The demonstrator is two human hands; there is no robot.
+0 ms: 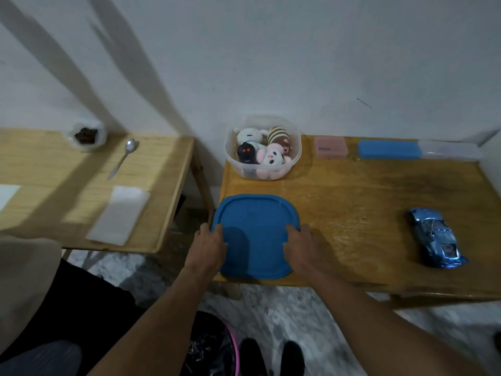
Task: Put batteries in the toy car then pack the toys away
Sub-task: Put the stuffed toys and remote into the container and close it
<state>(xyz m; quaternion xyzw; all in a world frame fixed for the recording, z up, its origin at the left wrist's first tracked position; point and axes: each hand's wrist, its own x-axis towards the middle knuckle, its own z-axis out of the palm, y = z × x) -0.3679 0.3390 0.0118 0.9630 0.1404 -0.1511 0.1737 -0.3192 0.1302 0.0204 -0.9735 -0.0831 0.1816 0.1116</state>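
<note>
Our left hand [210,244] grips the left edge of the blue lid [254,213], fingers curled over its rim; our right hand [303,245] grips the right edge the same way; the lid lies flat at the near edge of the wooden table [352,202]; behind it, by the wall, stands the clear tub [297,153] of plush toys [271,158], uncovered; the blue toy car [436,237] sits well apart to the right; a pink box [330,147] and a blue box [389,149] line the wall.

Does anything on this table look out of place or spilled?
Nothing is spilled or damaged. The blue toy car sits alone at far right, outside the clear tub holding the plush toys. The blue lid is off, gripped by the left hand and right hand.
</note>
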